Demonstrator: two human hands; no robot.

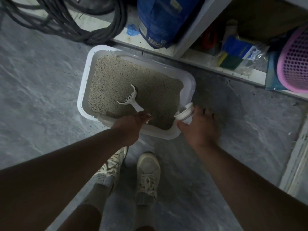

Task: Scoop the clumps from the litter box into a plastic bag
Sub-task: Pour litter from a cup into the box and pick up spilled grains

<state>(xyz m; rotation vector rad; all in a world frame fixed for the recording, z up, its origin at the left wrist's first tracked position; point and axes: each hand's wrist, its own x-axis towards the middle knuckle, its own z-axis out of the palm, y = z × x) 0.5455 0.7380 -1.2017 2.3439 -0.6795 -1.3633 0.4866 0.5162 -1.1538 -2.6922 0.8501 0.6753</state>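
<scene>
Early days, by the look of it: no clump visible on the litter [133, 84], no load in the scoop [129, 97], and no bag in sight anywhere. Still to do, as a judgement: digging through the litter, lifting clumps out, tipping them into a bag. Litter box [86, 70] sitting on the floor [33, 80], just beyond the shoes [146, 174], one long side close to the low shelf [208, 65]. Left hand [131, 125] curled round the scoop's handle at the near rim of the box, the slotted head out ahead of it, resting on or just above the litter toward the near-left part of the tray. Right hand [198, 125] at the near-right corner of the box, gripping a small white tub [185, 113], fingers bent round its far side, thumb on the near side; possibly a container rather than anything to do with a bag, though too dim to say what it holds. Litter surface fairly even, darker along the near-right edge, perhaps shadow. Beside the task: a blue sack [160, 20] on the shelf, coiled cable [66, 19] at upper left, a pink basket [295, 60] at far right.
</scene>
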